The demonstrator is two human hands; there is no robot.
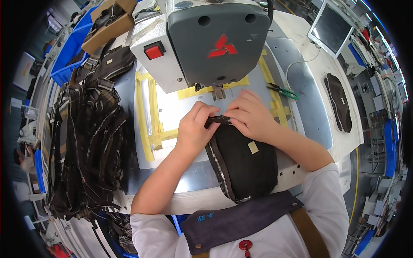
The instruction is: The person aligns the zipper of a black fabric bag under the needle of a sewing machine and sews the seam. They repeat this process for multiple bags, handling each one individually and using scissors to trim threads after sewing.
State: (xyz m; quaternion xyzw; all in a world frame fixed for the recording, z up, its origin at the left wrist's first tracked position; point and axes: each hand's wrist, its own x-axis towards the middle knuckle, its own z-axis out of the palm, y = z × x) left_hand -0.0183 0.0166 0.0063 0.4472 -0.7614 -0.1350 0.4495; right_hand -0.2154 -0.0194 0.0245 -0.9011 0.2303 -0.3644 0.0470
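Note:
A dark zip pouch (245, 165) with a small pale label lies in front of me, its metal zip running down the left side. My left hand (193, 128) pinches the zip end at the pouch's far edge. Close beside it, my right hand (253, 115) is closed on the same edge, thumb and fingertips together. Both hands are just in front of the grey sewing machine head (217, 47). The metal presser part (219, 92) under that head stands a little beyond my fingers and apart from the pouch.
Dark and plaid zip pouches (86, 142) are heaped at the left. Green-handled snips (283, 91) lie right of the machine, and another dark pouch (338, 102) rests farther right. Yellow tape (148, 116) marks the work plate. A blue bin (69, 60), cardboard box (109, 30) and screen (331, 28) stand behind.

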